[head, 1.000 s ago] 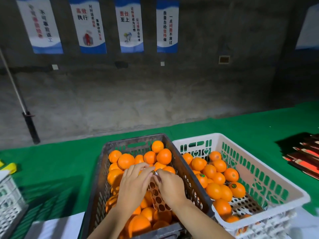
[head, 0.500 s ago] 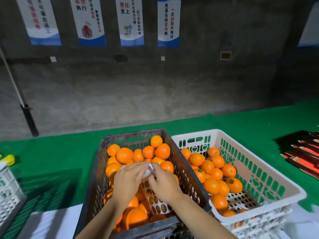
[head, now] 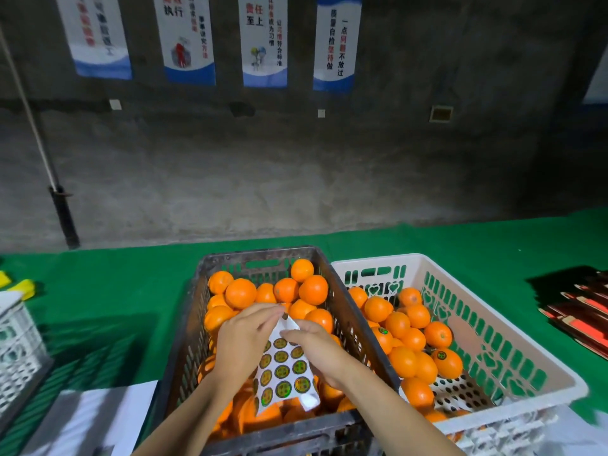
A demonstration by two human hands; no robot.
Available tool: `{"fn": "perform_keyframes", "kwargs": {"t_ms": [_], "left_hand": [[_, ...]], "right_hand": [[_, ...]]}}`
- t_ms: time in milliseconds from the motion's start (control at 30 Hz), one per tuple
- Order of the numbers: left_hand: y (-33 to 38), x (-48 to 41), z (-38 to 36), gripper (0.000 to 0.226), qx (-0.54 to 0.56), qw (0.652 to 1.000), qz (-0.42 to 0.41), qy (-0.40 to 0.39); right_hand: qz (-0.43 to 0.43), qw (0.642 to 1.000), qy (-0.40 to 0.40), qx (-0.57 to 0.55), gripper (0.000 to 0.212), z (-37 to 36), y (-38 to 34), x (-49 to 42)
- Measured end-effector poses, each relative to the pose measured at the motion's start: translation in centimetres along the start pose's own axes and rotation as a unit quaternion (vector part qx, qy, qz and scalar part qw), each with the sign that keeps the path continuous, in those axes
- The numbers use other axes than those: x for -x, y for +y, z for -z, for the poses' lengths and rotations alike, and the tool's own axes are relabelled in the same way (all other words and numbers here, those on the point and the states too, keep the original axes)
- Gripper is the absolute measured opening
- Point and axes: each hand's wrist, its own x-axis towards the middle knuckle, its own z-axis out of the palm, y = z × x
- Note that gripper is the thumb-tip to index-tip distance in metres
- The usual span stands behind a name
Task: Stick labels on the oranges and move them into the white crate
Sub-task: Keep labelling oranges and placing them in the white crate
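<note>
Head cam looks down at a green counter (head: 131,291) with two crates touching side by side. Dark crate (head: 263,256) is on the left, piled with oranges (head: 241,292), and both hands are over it. Left hand (head: 245,343) and right hand (head: 317,352) hold a white sheet (head: 289,378) of round labels (head: 282,371) between them, hanging just above the fruit. Left fingertips pinch at the sheet's top corner, and the right fingers curl on the edge right beside them. Can't tell if a label is already lifted off, it's too small to see. White crate (head: 378,260) on the right is partly filled with more fruit, with some perforated floor showing toward the near right. At least two in there have a dark sticker on top, like this labelled orange (head: 442,357). Posters (head: 265,41) hang on the grey wall behind.
</note>
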Motion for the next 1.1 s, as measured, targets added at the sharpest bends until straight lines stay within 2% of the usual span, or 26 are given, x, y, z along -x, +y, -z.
{"fn": "perform_keyframes", "kwargs": {"t_ms": [233,300,400,500,567,633,700,733,800,867,1000,1100], "left_hand": [[0.2,0.0,-0.4,0.03,0.005,1.0,-0.015,0.023],[0.3,0.0,-0.5,0.031,0.011,0.999,-0.023,0.02],[0.1,-0.1,-0.8,0.018,0.025,1.0,-0.001,0.014],[0.0,-0.2,-0.9,0.021,0.029,0.999,0.025,0.016],[0.0,-0.2,-0.9,0.021,0.032,0.999,0.028,0.015],[-0.2,-0.2,-1.0,0.02,0.031,0.999,0.026,0.01],[-0.4,-0.2,-1.1,0.02,0.011,1.0,0.019,0.005],[-0.6,-0.2,-1.1,0.02,-0.003,1.0,0.017,0.003],[-0.8,-0.3,-1.0,0.019,-0.026,0.999,0.02,-0.001],[-0.9,-0.3,-1.0,0.02,-0.037,0.999,0.014,-0.007],[-0.9,-0.2,-1.1,0.019,-0.031,0.999,-0.009,-0.019],[-0.5,-0.2,-1.2,0.023,-0.028,0.999,-0.019,-0.021]], "right_hand": [[-0.079,0.985,-0.093,-0.118,0.026,2.8,-1.4,0.6],[-0.095,0.982,-0.102,-0.131,0.023,2.9,-1.4,0.7],[-0.111,0.978,-0.102,-0.142,0.025,2.8,-1.2,0.6],[-0.101,0.979,-0.094,-0.15,0.03,2.6,-1.1,0.5],[-0.079,0.987,-0.078,-0.112,0.028,2.2,-0.8,0.4],[-0.018,0.999,-0.047,0.007,0.024,1.8,-0.3,0.8],[0.075,0.98,0.008,0.182,0.033,1.5,0.5,1.0],[0.112,0.965,0.04,0.234,0.033,1.4,1.0,0.9],[0.148,0.959,0.096,0.22,0.032,1.5,1.3,0.8],[0.162,0.96,0.12,0.194,0.032,1.6,1.4,0.5],[0.15,0.961,0.097,0.213,0.029,1.6,1.5,0.3],[0.107,0.974,0.095,0.177,0.028,1.8,1.5,0.0]]}}
